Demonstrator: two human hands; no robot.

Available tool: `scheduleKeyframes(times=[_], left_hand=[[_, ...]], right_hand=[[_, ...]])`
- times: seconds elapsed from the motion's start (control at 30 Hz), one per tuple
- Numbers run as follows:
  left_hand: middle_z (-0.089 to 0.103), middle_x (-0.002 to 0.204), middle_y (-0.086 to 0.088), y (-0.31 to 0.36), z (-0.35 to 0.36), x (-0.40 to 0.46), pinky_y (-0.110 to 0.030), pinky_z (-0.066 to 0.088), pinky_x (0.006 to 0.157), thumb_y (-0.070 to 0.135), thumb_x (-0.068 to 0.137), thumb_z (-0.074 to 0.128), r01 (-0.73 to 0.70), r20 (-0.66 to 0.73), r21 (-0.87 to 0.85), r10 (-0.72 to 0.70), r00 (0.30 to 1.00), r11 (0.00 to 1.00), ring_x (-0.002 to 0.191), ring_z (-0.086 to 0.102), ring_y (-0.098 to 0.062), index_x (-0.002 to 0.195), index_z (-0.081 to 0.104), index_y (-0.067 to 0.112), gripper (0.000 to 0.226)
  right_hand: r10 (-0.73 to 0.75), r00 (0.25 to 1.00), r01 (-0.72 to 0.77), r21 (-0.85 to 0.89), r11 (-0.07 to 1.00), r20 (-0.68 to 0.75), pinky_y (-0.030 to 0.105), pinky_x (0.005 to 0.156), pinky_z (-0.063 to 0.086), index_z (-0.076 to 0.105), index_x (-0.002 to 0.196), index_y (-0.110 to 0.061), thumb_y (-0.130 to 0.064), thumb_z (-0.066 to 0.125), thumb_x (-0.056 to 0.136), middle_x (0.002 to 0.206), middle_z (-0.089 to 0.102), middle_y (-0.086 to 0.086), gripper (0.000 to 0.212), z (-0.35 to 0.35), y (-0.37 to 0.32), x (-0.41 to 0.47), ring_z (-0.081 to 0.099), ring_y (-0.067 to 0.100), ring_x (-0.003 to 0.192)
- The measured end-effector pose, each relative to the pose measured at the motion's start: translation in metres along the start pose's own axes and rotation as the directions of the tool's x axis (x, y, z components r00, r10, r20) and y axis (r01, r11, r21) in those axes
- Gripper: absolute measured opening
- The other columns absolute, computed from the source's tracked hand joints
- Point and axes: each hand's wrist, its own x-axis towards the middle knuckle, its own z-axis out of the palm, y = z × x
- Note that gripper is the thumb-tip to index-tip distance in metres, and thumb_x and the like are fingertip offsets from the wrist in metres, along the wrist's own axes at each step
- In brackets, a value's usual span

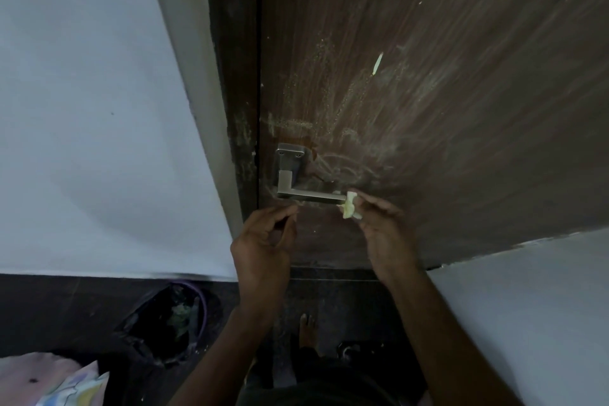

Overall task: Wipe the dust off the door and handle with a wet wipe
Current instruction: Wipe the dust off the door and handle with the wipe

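Head view, with the door handle (pixel 306 186) as my reference point. The handle is a metal lever on a rectangular plate with two screws, fixed near the left edge of the brown wooden door (pixel 428 76); its bar runs rightward from the plate. I see pale dusty smears and streaks fanning up and to the right of the handle across the door, with one light sliver stuck well above it.

At the free right end of the handle, my right hand (pixel 384 231) pinches a crumpled, pale yellowish wet wipe (pixel 350 206) between thumb and fingertips; the wipe touches or sits just beside the tip of the bar, and I cannot tell which. Just below the handle's plate, my left hand (pixel 263 241) is raised with fingers loosely curled, forefinger and thumb close together; I cannot tell whether they hold anything.

Left of the handle stands the dark door frame (pixel 230 76), then a white wall (pixel 82 109). Far below and left of the handle, a bin lined with a black bag (pixel 168 320) sits on the dark floor. Directly below the handle, a bare foot (pixel 308 330) shows.
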Motion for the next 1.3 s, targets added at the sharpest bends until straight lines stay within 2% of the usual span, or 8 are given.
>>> scheduleKeyframes(times=[0.1,0.3,0.5,0.6,0.8,1.0,1.2,1.3], left_hand=[[0.067,0.104,0.028,-0.001,0.0,0.001,0.002,0.042,0.082,0.014,0.087,0.073,-0.01,-0.001,0.009,0.01,1.0,1.0,0.098,0.062,0.017,0.104,0.079,0.024,0.021],[0.065,0.101,0.029,-0.002,0.003,0.001,0.003,0.04,0.081,0.005,0.084,0.076,-0.005,0.003,0.034,0.005,1.0,0.999,0.096,0.06,0.019,0.104,0.076,0.031,0.033],[0.069,0.102,0.031,-0.013,-0.009,-0.006,-0.003,0.046,0.082,0.013,0.087,0.075,0.046,-0.047,0.0,-0.046,0.998,0.999,0.093,0.067,0.007,0.104,0.076,0.038,0.03],[0.069,0.097,0.03,-0.016,-0.012,-0.006,-0.002,0.045,0.081,0.01,0.087,0.076,0.091,-0.063,-0.014,-0.092,0.994,0.996,0.089,0.066,0.009,0.103,0.076,0.037,0.031],[0.07,0.096,0.02,-0.015,-0.01,-0.005,-0.001,0.045,0.078,0.01,0.085,0.075,0.046,-0.035,0.02,-0.046,0.998,0.999,0.089,0.065,0.009,0.103,0.079,0.026,0.024],[0.07,0.097,0.025,-0.016,-0.011,-0.006,-0.001,0.045,0.078,0.017,0.086,0.075,0.061,-0.04,-0.003,-0.061,0.997,0.998,0.09,0.066,0.009,0.103,0.079,0.029,0.021],[0.073,0.093,0.032,-0.014,-0.005,-0.007,-0.008,0.054,0.079,0.014,0.088,0.075,0.22,0.071,-0.137,-0.212,0.975,0.966,0.09,0.069,0.012,0.096,0.073,0.047,0.034],[0.078,0.093,0.023,-0.018,-0.005,-0.009,-0.016,0.059,0.078,0.014,0.089,0.075,0.31,0.114,-0.193,-0.293,0.949,0.931,0.088,0.073,0.005,0.095,0.074,0.046,0.032]], right_hand=[[-0.4,0.901,0.406,-0.655,0.638,0.168,0.001,0.079,0.047,0.076,0.108,-0.016,-0.018,0.07,0.09,0.102,0.076,-0.01,0.019,0.009,-0.009,-0.005,0.067,-0.011,0.092],[-0.383,0.688,0.715,-0.665,0.215,0.616,0.03,0.097,0.048,0.069,0.117,0.0,0.008,0.063,0.086,0.117,0.071,0.019,0.033,0.063,-0.006,-0.021,0.066,0.031,0.11],[-0.392,0.829,0.521,-0.806,0.281,0.399,-0.001,0.082,0.036,0.049,0.143,-0.026,-0.027,0.049,0.103,0.128,0.067,0.0,0.04,0.042,-0.011,-0.017,0.064,0.007,0.107],[-0.426,0.847,0.459,-0.84,0.289,0.316,0.002,0.081,0.042,0.041,0.146,-0.033,-0.03,0.053,0.1,0.137,0.059,0.013,0.048,0.041,-0.01,-0.016,0.066,0.016,0.109],[-0.424,0.794,0.589,-0.725,0.358,0.435,0.017,0.088,0.053,0.052,0.138,-0.019,-0.016,0.058,0.098,0.127,0.067,0.004,0.04,0.077,0.002,-0.026,0.066,0.013,0.11],[-0.496,0.791,0.526,-0.813,0.25,0.359,-0.013,0.075,0.028,0.068,0.122,-0.014,-0.021,0.059,0.098,0.114,0.075,0.003,0.026,0.034,-0.011,-0.015,0.056,-0.004,0.093],[-0.253,0.965,0.214,-0.356,0.91,-0.068,0.018,0.094,0.052,0.071,0.119,-0.011,-0.007,0.062,0.095,0.109,0.074,-0.011,0.026,0.02,0.0,-0.018,0.068,0.0,0.104],[0.091,0.991,-0.079,0.118,0.99,-0.095,0.041,0.097,0.055,0.066,0.116,0.0,0.003,0.054,0.096,0.113,0.072,0.008,0.024,0.022,0.003,-0.014,0.071,0.024,0.104]])
